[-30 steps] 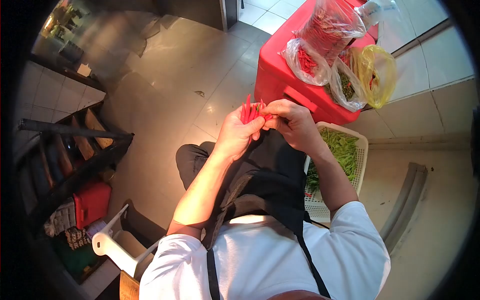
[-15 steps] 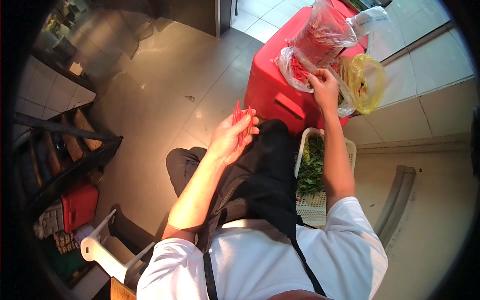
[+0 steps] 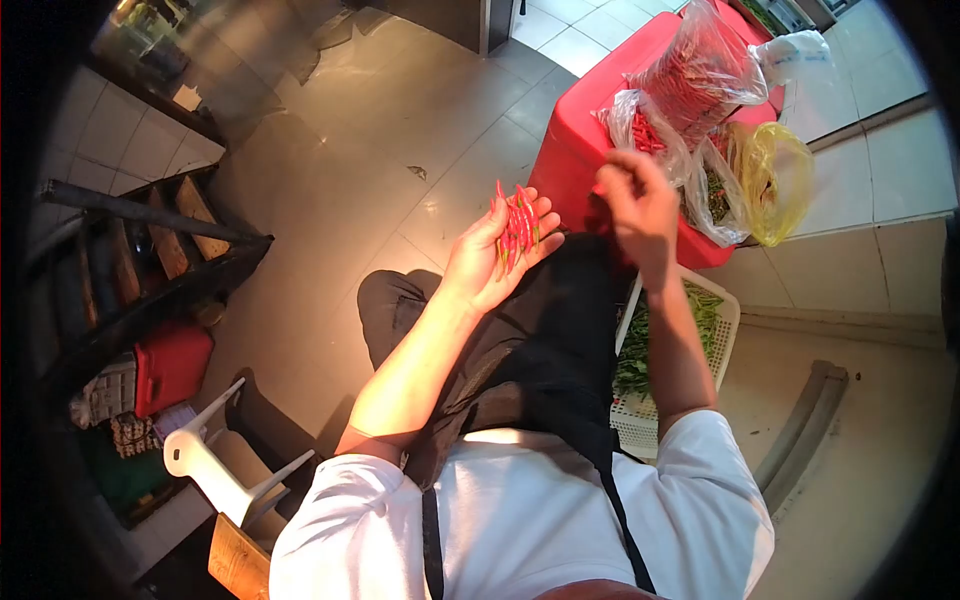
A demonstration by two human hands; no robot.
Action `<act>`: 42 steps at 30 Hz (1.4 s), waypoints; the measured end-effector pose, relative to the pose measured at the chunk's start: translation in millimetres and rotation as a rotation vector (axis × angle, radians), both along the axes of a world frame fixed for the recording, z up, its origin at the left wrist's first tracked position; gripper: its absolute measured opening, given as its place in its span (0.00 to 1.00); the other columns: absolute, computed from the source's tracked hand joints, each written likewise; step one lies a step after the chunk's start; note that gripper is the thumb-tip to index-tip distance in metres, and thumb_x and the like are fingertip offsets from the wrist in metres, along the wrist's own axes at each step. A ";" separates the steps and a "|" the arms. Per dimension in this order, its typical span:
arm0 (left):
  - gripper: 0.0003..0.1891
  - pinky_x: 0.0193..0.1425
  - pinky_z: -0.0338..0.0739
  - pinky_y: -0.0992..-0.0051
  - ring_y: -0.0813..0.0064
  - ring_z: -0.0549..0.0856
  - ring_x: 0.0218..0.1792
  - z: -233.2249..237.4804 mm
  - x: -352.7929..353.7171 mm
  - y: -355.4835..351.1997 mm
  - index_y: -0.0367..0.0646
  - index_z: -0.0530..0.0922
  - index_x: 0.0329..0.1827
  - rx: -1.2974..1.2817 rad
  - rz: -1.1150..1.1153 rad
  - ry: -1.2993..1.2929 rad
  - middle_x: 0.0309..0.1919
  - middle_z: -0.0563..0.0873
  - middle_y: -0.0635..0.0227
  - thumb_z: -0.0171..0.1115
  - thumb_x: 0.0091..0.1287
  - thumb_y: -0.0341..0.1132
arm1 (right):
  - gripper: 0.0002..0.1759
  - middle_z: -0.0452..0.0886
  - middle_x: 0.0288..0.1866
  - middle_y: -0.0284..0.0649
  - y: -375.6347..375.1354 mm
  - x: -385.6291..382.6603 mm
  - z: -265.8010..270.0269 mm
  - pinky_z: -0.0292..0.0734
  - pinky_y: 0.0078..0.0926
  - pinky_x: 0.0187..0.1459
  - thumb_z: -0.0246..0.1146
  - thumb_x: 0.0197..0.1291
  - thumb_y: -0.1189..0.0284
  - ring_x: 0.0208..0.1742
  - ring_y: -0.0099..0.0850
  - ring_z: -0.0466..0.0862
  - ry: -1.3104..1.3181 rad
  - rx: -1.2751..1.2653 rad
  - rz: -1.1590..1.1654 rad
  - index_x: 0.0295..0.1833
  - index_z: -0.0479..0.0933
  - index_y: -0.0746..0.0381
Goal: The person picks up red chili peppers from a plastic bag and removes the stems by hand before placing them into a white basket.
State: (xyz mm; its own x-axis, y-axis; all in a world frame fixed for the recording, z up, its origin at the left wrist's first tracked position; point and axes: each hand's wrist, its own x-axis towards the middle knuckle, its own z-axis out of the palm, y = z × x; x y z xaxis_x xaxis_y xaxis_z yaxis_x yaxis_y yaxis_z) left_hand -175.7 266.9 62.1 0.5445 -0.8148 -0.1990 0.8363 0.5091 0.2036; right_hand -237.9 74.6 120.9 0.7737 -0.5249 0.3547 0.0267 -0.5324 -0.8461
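Observation:
Several slim red chilies [image 3: 516,232] with green stems lie across my left hand [image 3: 490,255], the thumb along one side and the fingers loosely extended under them. My right hand [image 3: 645,215] is over the near edge of the red box, to the right of the left hand and apart from it. Its fingers are curled together and blurred by motion; what they hold cannot be made out. Behind it, a small clear bag [image 3: 640,132] of red chilies lies open on the box. A larger clear bag [image 3: 695,75] full of red chilies stands beyond.
The red box [image 3: 575,135] also carries a yellow plastic bag [image 3: 790,185] and a clear bag [image 3: 722,195] of green and dark bits. Below it sits a white basket [image 3: 728,320] of green leaves. A white stool [image 3: 205,465] and dark steps [image 3: 170,240] are at left.
My right hand has come away from the small chili bag, toward me. My left hand has opened more, showing the chilies spread on the palm. The whole view has shifted slightly.

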 end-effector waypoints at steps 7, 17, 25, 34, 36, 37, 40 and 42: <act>0.19 0.69 0.72 0.54 0.57 0.74 0.66 -2.1 -0.3 -9.8 0.40 0.70 0.64 -0.052 0.139 -0.008 0.60 0.78 0.57 0.49 0.77 0.43 | 0.11 0.80 0.32 0.42 74.6 -22.6 -5.8 0.73 0.26 0.29 0.70 0.57 0.72 0.26 0.28 0.79 0.114 -0.112 0.132 0.43 0.81 0.66; 0.14 0.65 0.75 0.62 0.62 0.78 0.61 -7.0 -4.7 -11.2 0.41 0.73 0.60 -0.004 0.266 -0.037 0.54 0.81 0.60 0.51 0.76 0.35 | 0.07 0.79 0.32 0.47 81.9 -7.2 -21.7 0.76 0.33 0.37 0.65 0.58 0.75 0.34 0.40 0.81 0.181 -0.159 0.066 0.42 0.81 0.65; 0.14 0.60 0.81 0.63 0.64 0.82 0.56 -15.0 3.8 1.4 0.41 0.74 0.59 0.077 0.185 0.039 0.50 0.83 0.61 0.56 0.74 0.36 | 0.01 0.77 0.30 0.48 70.2 -2.2 -0.7 0.77 0.38 0.38 0.60 0.61 0.79 0.35 0.47 0.80 0.121 -0.182 0.131 0.36 0.75 0.66; 0.14 0.44 0.84 0.73 0.73 0.86 0.41 -2.0 7.3 23.4 0.42 0.75 0.56 0.214 -0.223 -0.243 0.43 0.85 0.64 0.61 0.71 0.36 | 0.03 0.77 0.31 0.49 32.6 -1.8 37.1 0.75 0.43 0.36 0.63 0.57 0.77 0.36 0.50 0.80 0.230 -0.501 0.613 0.34 0.75 0.64; 0.13 0.33 0.80 0.83 0.81 0.83 0.32 0.5 4.0 19.8 0.42 0.75 0.54 0.218 -0.193 -0.239 0.38 0.85 0.69 0.63 0.70 0.35 | 0.03 0.74 0.28 0.47 28.5 0.8 30.5 0.74 0.38 0.34 0.63 0.58 0.76 0.33 0.43 0.79 0.199 -0.449 0.634 0.35 0.75 0.64; 0.12 0.29 0.76 0.85 0.82 0.81 0.29 4.7 4.9 22.0 0.42 0.75 0.54 0.257 -0.169 -0.250 0.37 0.83 0.70 0.63 0.70 0.35 | 0.04 0.73 0.27 0.44 28.1 1.4 28.6 0.72 0.35 0.33 0.63 0.59 0.76 0.31 0.38 0.78 0.270 -0.308 0.646 0.35 0.75 0.64; 0.13 0.27 0.72 0.86 0.82 0.78 0.28 10.4 8.8 29.9 0.41 0.74 0.54 0.311 -0.170 -0.318 0.39 0.83 0.66 0.62 0.71 0.33 | 0.06 0.71 0.25 0.33 27.7 -2.5 17.1 0.67 0.23 0.32 0.62 0.62 0.72 0.29 0.24 0.72 0.424 0.306 0.678 0.36 0.76 0.64; 0.14 0.25 0.67 0.87 0.85 0.74 0.26 29.7 6.7 30.7 0.40 0.74 0.55 0.319 -0.199 -0.324 0.36 0.80 0.68 0.62 0.71 0.33 | 0.08 0.71 0.26 0.26 26.1 -3.7 -5.2 0.63 0.16 0.33 0.62 0.64 0.70 0.29 0.18 0.68 0.363 0.844 0.741 0.36 0.76 0.64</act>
State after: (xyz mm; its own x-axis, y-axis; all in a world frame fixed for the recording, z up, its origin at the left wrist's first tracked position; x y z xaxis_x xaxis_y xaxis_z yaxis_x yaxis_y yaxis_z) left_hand -169.0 297.6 91.8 0.4599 -0.8353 -0.3014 0.7791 0.2166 0.5883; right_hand -241.6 100.7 115.7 0.9723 0.1318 -0.1930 -0.2205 0.2437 -0.9445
